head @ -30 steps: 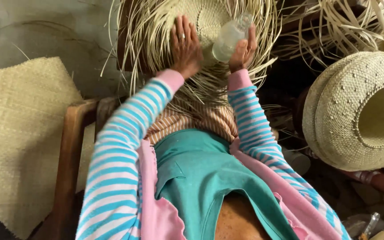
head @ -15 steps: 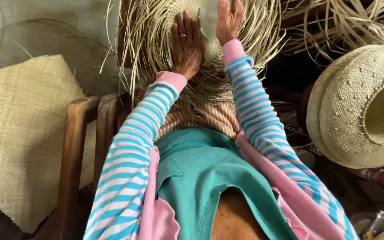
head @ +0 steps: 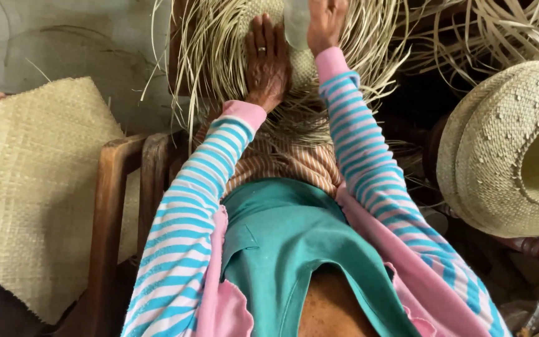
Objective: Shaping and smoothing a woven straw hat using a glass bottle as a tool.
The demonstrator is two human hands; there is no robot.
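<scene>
At the top centre of the frame, the left hand [head: 268, 62] lies flat, fingers spread, on the unfinished straw hat [head: 307, 72]. Just beside it, the right hand [head: 325, 22] closes around a clear bottle [head: 296, 24] pressed onto the weave.

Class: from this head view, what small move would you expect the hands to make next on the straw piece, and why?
Probably the right hand draws the clear bottle across the woven crown. The left hand lies flat, steadying it, and the bottle presses on the weave.
</scene>
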